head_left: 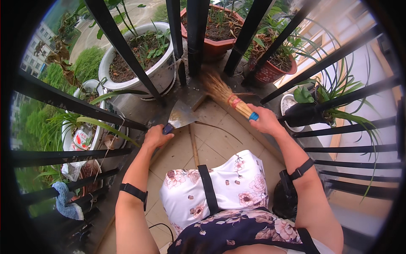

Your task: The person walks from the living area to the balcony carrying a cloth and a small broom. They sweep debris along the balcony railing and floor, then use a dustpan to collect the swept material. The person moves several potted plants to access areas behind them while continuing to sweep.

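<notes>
My left hand (157,137) is closed round the dark handle of a scraper (182,115). Its wide metal blade, stained brown, points away to the right over the ledge. In my right hand (265,120) is a small straw hand broom (228,96), gripped at its blue-banded end. The broom's bristles reach the dark ledge (203,95) in the corner, by the foot of the black railing (195,42), and look blurred. Scraper and broom are apart, either side of the corner.
Beyond the railing stand a white pot (165,72), an orange planter (215,47), a red pot (279,70) and a small white pot (292,114). A wooden stick (194,146) lies on the tiled floor (220,127). A blue cloth (67,202) hangs on the left rail.
</notes>
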Available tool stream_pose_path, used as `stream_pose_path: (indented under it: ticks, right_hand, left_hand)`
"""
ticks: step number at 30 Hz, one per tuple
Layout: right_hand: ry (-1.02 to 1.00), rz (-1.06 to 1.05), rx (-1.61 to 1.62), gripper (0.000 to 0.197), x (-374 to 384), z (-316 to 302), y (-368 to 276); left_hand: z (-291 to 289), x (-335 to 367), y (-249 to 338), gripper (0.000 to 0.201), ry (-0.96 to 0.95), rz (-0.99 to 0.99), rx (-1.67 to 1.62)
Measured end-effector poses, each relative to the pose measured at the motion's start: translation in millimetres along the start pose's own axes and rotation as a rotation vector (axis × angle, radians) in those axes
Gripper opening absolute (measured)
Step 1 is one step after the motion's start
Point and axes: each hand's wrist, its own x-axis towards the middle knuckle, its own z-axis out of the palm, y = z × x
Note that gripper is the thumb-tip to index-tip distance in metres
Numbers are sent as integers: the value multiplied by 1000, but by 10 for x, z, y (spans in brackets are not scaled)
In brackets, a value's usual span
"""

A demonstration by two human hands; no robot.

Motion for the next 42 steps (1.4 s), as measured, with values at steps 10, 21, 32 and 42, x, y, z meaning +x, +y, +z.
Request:
stream_pose_path:
  ticks: [10, 21, 32, 42]
  right_hand:
    - [122, 135, 213, 59, -721, -764, 37]
    - [166, 270, 267, 62, -1361, -462, 166]
    - [210, 203, 337, 59, -1291, -615, 209]
    - [253, 236, 384, 59, -1326, -637, 214]
  left_hand:
    - [52, 14, 164, 49, 184, 78, 128]
    - [-88, 664, 667, 47, 114, 250, 301]
    - [-22, 627, 699, 43, 129, 269, 356]
    - [-53, 661, 844, 47, 136, 274, 294]
